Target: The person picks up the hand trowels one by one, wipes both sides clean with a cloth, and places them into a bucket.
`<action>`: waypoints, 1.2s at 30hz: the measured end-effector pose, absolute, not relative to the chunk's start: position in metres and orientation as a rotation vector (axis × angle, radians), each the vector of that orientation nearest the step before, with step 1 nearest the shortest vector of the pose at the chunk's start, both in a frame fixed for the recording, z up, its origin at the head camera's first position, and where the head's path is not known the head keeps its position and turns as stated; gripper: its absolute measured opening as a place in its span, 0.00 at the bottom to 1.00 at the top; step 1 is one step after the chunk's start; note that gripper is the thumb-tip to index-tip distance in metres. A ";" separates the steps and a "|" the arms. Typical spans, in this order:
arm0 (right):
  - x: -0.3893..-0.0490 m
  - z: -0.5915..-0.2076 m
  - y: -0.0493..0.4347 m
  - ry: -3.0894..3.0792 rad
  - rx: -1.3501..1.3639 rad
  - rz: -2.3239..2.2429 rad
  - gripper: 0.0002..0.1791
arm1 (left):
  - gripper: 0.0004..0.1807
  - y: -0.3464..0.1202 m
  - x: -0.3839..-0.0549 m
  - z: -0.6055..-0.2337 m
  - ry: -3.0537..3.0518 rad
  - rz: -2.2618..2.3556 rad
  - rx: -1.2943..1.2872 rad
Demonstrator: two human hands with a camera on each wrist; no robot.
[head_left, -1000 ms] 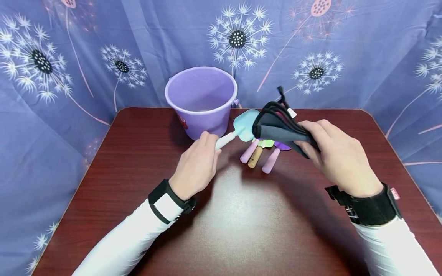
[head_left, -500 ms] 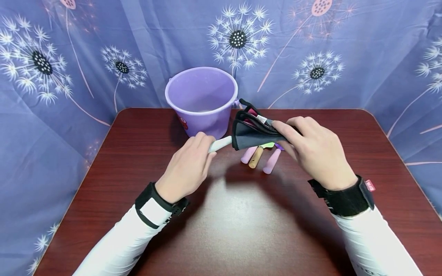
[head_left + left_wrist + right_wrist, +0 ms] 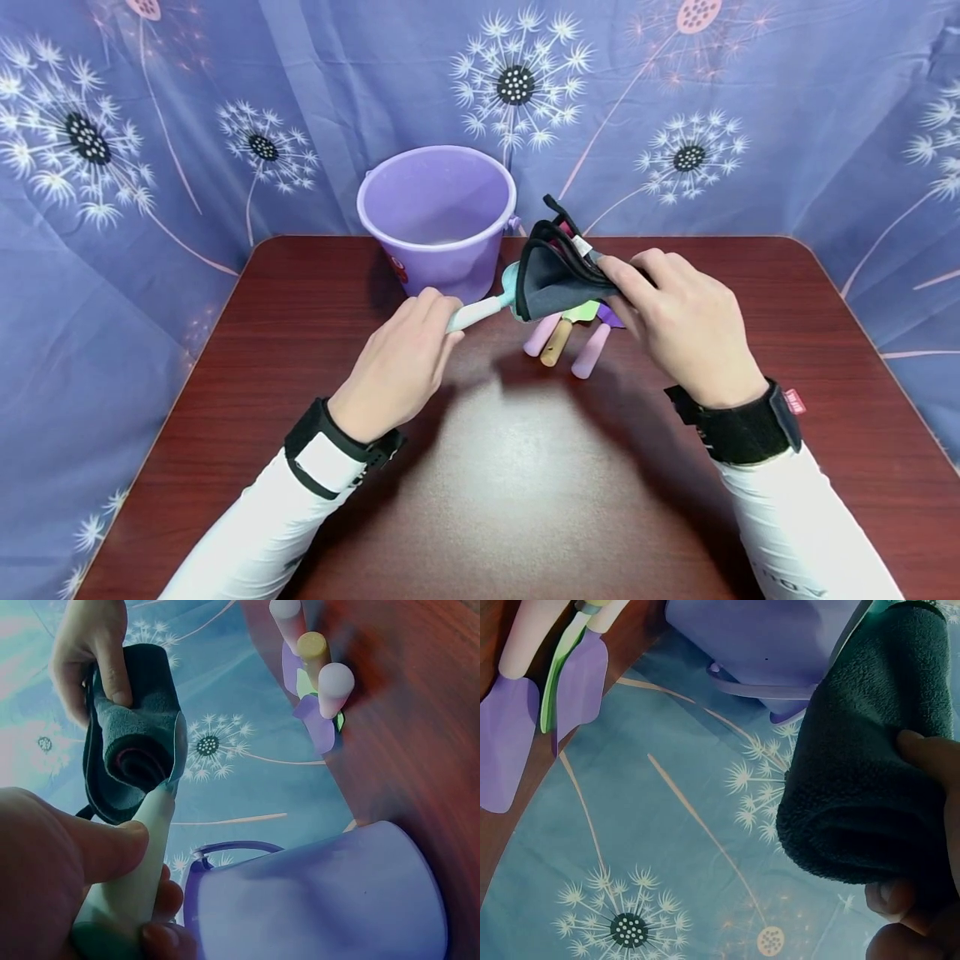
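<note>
My left hand grips the white handle of a small garden trowel with a light blue blade. In the left wrist view, the thumb lies along that handle. A folded dark grey cloth with black edging is held by my right hand, thumb on one side and fingers on the other. The cloth lies against the trowel's blade and hides most of it; a light blue edge shows at its left. In the right wrist view the cloth looks fluffy and folded over.
A purple bucket stands at the back of the dark red wooden table. Right of it lie three more trowels: two purple ones with pink handles and a green one with a tan handle. A blue dandelion-print curtain hangs behind.
My right hand has brought the cloth left onto the trowel's blade, then slightly back right, uncovering a bit of blade. My left hand has drawn the trowel a little left and nearer.
</note>
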State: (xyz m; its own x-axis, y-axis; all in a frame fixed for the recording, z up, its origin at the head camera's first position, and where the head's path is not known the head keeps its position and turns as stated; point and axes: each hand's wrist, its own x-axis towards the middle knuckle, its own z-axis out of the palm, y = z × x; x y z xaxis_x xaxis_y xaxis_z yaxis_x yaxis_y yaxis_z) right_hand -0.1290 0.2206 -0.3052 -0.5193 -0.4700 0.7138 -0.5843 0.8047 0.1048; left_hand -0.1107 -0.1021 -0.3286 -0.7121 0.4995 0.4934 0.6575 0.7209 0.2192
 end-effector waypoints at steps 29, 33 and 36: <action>-0.117 -0.308 0.213 -2.300 0.711 0.286 0.19 | 0.13 -0.097 -0.111 -0.333 -2.428 -0.513 -0.929; -0.114 -0.308 0.208 -2.312 0.786 0.266 0.17 | 0.13 -0.097 -0.112 -0.335 -2.421 -0.483 -0.930; -0.113 -0.308 0.206 -2.312 0.823 0.238 0.16 | 0.13 -0.097 -0.112 -0.335 -2.414 -0.469 -0.924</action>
State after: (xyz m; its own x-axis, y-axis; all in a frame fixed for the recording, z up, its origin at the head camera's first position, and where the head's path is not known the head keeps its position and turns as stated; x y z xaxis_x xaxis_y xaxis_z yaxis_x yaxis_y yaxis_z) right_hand -0.1131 0.2059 -0.3082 -0.5814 -0.4971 0.6441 -0.6177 0.7849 0.0482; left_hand -0.1119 -0.0968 -0.3351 -0.6394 0.5165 0.5696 0.6922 0.7091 0.1341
